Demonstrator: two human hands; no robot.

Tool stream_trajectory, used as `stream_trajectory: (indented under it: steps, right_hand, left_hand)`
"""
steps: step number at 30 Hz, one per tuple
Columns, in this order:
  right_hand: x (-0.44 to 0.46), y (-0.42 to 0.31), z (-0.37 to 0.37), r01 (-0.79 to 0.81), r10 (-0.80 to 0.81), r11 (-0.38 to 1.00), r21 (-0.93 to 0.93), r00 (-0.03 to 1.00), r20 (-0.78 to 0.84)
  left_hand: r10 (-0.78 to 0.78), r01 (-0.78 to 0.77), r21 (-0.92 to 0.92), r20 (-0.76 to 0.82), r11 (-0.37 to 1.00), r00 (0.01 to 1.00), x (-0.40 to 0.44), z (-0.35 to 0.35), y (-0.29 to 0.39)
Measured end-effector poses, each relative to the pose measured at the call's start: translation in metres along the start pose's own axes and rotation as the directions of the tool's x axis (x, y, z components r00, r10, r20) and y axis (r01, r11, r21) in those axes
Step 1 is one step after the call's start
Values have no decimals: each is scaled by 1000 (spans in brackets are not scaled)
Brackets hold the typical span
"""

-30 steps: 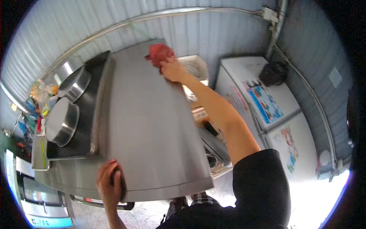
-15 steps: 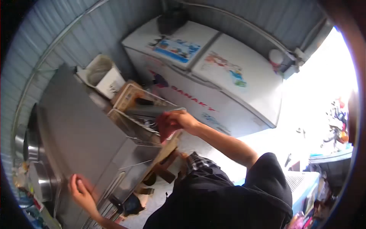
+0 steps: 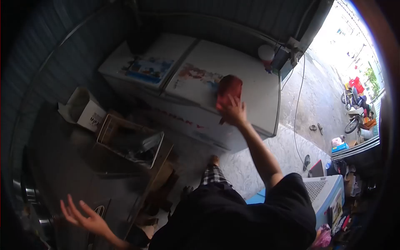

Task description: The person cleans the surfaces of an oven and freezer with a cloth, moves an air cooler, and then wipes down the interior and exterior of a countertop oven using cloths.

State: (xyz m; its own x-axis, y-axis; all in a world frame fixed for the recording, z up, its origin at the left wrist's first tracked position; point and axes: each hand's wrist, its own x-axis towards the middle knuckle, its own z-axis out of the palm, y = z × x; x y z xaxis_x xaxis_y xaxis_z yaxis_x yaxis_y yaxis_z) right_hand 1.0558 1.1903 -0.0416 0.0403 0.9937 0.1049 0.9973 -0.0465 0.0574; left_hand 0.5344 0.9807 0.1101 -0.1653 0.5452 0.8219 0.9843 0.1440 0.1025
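While left hand (image 3: pixel 85 218) is hovering at lower left, fingers open and released, right hand (image 3: pixel 235 112) is grasping lower end of red cloth (image 3: pixel 230 86). Cloth is extending beyond fingers, near centre, long axis running nearly upright; I am not seeing clearly if it is touching freezer (image 3: pixel 259 93). Unlike earlier frame, cloth is no longer hanging beside basket (image 3: pixel 157 151).

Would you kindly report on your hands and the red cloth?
Right hand on red cloth, over freezer lid. Left hand open, empty. White tub near lid's edge.
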Motion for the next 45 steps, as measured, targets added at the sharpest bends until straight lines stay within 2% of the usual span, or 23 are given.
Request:
stream_trajectory:
  steps: [1, 3, 5, 8, 11, 12, 13, 14, 17, 19, 21, 23, 24, 25, 27, 28, 32, 34, 36, 38, 40, 42, 45]
  right_hand:
    - [15, 2, 43, 8, -9, 999, -52, 1000, -23]
    - [46, 4, 134, -83, 114, 981, 174, 977, -180]
    - [54, 11, 129, 42, 27, 983, 179, 930, -368]
    - [62, 73, 118, 105, -35, 971, 215, 952, -305]
    - [78, 170, 103, -230, 258, 954, 194, 956, -136]
    - [80, 200, 83, -301, 303, 953, 37, 951, -67]
    - [93, 239, 113, -426, 452, 885, 190, 884, -122]
    - [101, 265, 121, -452, 479, 874, 181, 863, -157]
    - [117, 287, 141, -505, 522, 853, 135, 813, -257]
    - [128, 268, 145, -474, 484, 872, 122, 800, -355]
    - [126, 228, 130, -195, 200, 980, 45, 944, -264]
    - [128, 163, 80, -100, 119, 967, 235, 991, -67]
    - [130, 136, 92, 27, -41, 983, 182, 997, 72]
    - [122, 112, 95, 157, -101, 933, 324, 978, -181]
    - [138, 73, 85, 331, -311, 889, 317, 943, -113]
    - [152, 59, 96, 443, -404, 854, 274, 895, -189]
    - [234, 22, 94, 596, -534, 717, 362, 803, -265]
    - [281, 6, 113, 603, -539, 763, 231, 792, -287]
    - [326, 0, 148, 532, -386, 769, 354, 828, -406]
    - [355, 33, 139, 382, -220, 850, 362, 883, -415]
    - [381, 83, 147, 263, -40, 806, 530, 918, -395]
    - [385, 143, 186, 187, -37, 936, 297, 894, -446]
    - [330, 221, 158, 34, 49, 965, 261, 951, -306]
  left_hand:
    - [30, -29, -34, 25, 999, 999, 2, 13, 34]
    - [73, -42, -243, 116, 969, 991, -2, 49, 88]
    - [133, -11, -365, 310, 931, 941, -5, 81, 150]
    - [331, 23, -560, 522, 828, 786, -12, 141, 232]
    - [485, 69, -686, 577, 724, 657, -16, 208, 298]
    - [524, 162, -731, 608, 663, 597, -22, 236, 315]
    - [566, 259, -758, 629, 599, 532, -28, 263, 330]
    - [579, 256, -765, 623, 591, 526, -33, 292, 346]
    - [611, 207, -789, 588, 579, 531, -48, 371, 383]
    - [550, -69, -673, 537, 737, 640, -49, 419, 406]
    - [536, -113, -641, 517, 759, 667, -47, 443, 420]
    - [500, -247, -481, 518, 841, 694, -45, 441, 431]
    - [496, -227, -494, 526, 839, 691, -43, 438, 432]
    - [489, -221, -488, 534, 845, 690, -44, 438, 431]
    - [372, -16, -584, 495, 812, 785, -46, 439, 429]
    - [363, -12, -579, 496, 816, 788, -43, 438, 432]
    - [384, -59, -544, 507, 837, 772, -39, 433, 432]
    - [404, -110, -502, 528, 858, 747, -39, 436, 431]
    - [437, -122, -531, 522, 839, 732, -36, 435, 430]
    - [475, -144, -560, 506, 816, 720, -33, 437, 431]
    - [459, -132, -546, 521, 827, 720, -34, 438, 429]
    - [457, -137, -538, 524, 832, 719, -34, 439, 429]
    - [467, -145, -552, 503, 821, 727, -36, 438, 429]
